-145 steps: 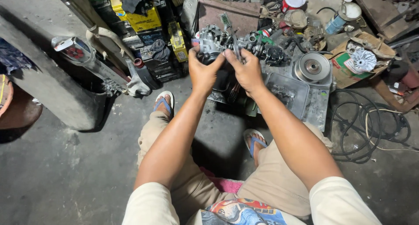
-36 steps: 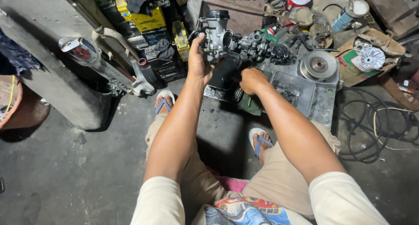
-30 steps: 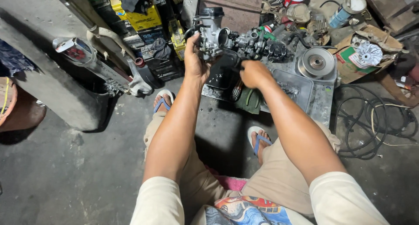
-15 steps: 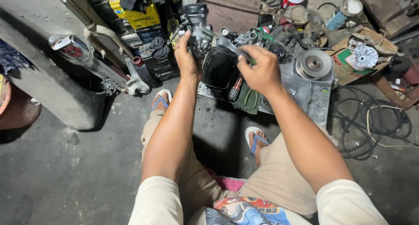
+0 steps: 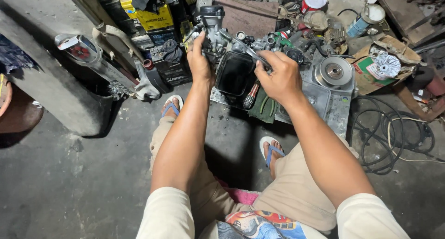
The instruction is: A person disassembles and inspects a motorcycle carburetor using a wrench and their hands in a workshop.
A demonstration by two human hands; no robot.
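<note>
My left hand (image 5: 200,58) grips the carburetor (image 5: 214,32); my right hand (image 5: 276,76) closes its fingers around a metal tool (image 5: 248,49). A slip could drop either onto the floor (image 5: 69,183).

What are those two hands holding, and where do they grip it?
The left hand grips a grey metal carburettor assembly at its left side. The right hand holds a slim metal tool by its handle end.

A single head-worn camera looked steeply down and forward over the person's own arms and knees, from close range. The left hand (image 5: 200,58) and right hand (image 5: 278,76) sat at upper centre of the frame, cluttered floor (image 5: 69,183) filling the rest.
</note>
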